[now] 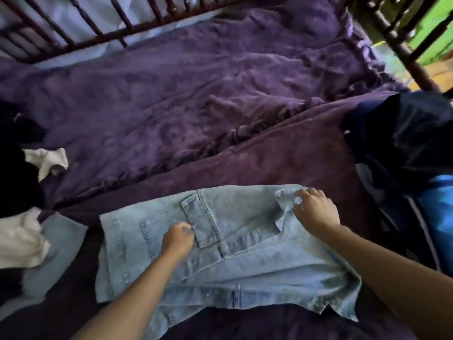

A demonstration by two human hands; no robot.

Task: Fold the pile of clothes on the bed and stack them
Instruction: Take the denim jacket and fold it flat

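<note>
A light blue denim shirt (245, 253) lies spread across the near part of the purple bed (196, 114), its chest pocket facing up. My left hand (177, 238) rests on the shirt beside the pocket, fingers curled and pinching the cloth. My right hand (316, 209) lies on the shirt's far right corner, its fingers curled round the collar.
A heap of black, white and pale blue clothes (22, 231) sits at the left edge. Dark navy and bright blue garments (407, 148) are piled at the right. A dark wooden bed rail (110, 30) runs along the far side and a post (404, 52) stands at the right.
</note>
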